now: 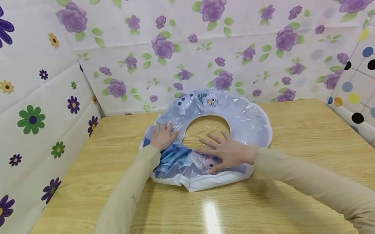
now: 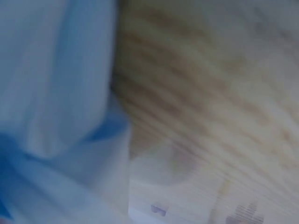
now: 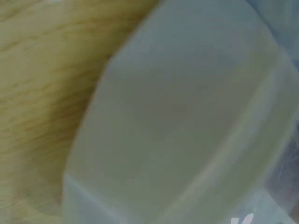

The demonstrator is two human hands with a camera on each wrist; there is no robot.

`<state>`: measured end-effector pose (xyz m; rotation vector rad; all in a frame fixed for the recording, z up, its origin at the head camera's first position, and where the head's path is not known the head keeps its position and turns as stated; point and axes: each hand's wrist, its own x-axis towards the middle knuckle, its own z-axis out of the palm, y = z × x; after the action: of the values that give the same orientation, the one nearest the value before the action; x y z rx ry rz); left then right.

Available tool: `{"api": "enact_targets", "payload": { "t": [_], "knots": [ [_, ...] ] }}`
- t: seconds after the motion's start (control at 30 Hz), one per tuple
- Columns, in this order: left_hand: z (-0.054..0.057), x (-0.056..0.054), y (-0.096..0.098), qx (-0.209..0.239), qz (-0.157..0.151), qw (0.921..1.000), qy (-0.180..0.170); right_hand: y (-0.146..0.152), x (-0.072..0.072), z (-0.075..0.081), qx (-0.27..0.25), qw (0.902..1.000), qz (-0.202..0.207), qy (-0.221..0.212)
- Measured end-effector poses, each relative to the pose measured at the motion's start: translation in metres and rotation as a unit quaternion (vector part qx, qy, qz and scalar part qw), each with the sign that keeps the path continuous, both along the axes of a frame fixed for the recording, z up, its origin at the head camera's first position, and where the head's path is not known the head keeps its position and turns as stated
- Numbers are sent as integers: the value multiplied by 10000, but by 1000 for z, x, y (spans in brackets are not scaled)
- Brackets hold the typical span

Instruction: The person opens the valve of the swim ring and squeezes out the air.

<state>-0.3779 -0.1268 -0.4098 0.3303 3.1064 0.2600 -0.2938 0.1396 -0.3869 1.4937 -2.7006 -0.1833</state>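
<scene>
A partly inflated swim ring (image 1: 253, 123) lies on the wooden table, pale lilac and blue with a printed snowman at its far side and a printed figure at its near side. Its near edge is slack and creased. My left hand (image 1: 162, 136) rests with fingers spread on the ring's left side. On the near part, my right hand (image 1: 227, 150) presses flat, fingers spread toward the hole. Blue folds of the ring (image 2: 51, 84) fill the left of the left wrist view. The right wrist view shows the ring's pale underside (image 3: 177, 121) close up; neither hand appears in the wrist views.
The wooden table (image 1: 299, 131) extends around the ring and shows through its hole. A purple-rose wall covering (image 1: 177, 67) stands behind, a flower-patterned one (image 1: 29, 91) at the left and a dotted one (image 1: 368, 82) at the right.
</scene>
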Motion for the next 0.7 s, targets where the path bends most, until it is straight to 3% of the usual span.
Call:
{"api": "enact_targets", "payload": {
  "t": [0.13,0.3,0.43,0.53,0.7],
  "knots": [
    [5,1,5,279,124,9995,-10,0,-5,-12,-114,9989,44,461],
    [18,10,14,583,489,9969,-221,-2,-11,-23,-195,9977,-29,648],
    [30,22,29,367,751,9957,-392,-4,-15,-29,-358,9970,-149,666],
    [27,27,40,127,883,9955,-305,-6,-18,-29,-388,9971,-256,601],
    [11,27,46,-50,978,9951,-148,-7,-23,-31,-488,9963,-332,618]
  ]
}}
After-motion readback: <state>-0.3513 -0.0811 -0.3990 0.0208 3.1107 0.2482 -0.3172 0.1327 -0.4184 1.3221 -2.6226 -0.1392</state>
